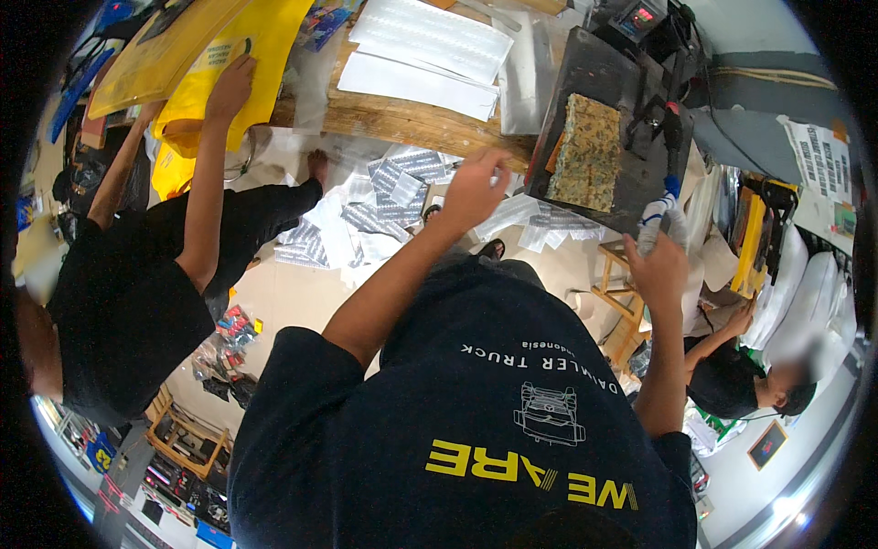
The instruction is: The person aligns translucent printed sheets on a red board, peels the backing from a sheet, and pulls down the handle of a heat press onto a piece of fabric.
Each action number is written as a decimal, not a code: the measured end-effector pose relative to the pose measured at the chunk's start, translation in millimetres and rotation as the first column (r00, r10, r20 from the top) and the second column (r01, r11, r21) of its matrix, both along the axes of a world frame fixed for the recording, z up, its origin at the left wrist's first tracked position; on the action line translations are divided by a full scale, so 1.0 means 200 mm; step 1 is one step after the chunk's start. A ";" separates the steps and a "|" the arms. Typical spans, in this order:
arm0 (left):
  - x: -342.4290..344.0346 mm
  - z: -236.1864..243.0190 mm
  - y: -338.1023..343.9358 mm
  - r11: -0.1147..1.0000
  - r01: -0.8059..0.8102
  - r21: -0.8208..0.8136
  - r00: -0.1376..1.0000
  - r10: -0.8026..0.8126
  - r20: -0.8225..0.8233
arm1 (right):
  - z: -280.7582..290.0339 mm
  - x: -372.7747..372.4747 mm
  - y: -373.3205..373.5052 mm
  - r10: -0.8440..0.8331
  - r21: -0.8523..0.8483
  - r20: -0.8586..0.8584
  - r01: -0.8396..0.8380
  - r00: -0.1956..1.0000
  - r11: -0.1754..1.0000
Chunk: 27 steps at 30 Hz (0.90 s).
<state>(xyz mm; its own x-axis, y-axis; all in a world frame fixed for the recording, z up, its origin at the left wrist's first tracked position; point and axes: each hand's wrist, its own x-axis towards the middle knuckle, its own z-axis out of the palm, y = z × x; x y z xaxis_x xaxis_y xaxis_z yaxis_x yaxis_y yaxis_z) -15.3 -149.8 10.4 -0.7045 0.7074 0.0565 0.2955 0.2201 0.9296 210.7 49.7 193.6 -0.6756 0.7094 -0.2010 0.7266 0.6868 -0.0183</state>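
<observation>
The wooden tabletop (402, 121), the largest item, runs across the upper middle of the view. A co-worker (128, 302) stands at left with one hand on a yellow plastic sheet (276, 55). A loose heap of printed silver and white scraps (373, 220) lies on the floor below the tabletop's front edge. A dark flat plate (599, 69) is located at the tabletop's right end. White sheets (416, 50) lie stacked on the tabletop, with a strip of clear plastic (524, 87) between them and the plate. A worn, speckled pad (585, 156) rests on the plate. The right hand (660, 273) is clenched around a cloth-wrapped handle (649, 222), white and blue, just beside the plate. The left hand (476, 189) is near the tabletop's front edge, fingers curled; whether it grasps anything cannot be told
</observation>
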 end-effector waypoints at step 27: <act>0.59 0.67 1.04 0.605 0.796 -0.012 0.568 -0.754 -0.329 | -0.32 0.13 0.39 0.262 -0.405 0.045 -0.222 0.964 0.887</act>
<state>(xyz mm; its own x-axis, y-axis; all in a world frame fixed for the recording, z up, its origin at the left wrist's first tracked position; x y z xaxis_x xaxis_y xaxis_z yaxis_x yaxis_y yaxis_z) 103.3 58.9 143.5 0.1747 0.9448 0.2771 0.5365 -0.3273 0.7778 236.2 126.9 129.7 -0.7792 0.3756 -0.5018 0.5507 0.7925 -0.2620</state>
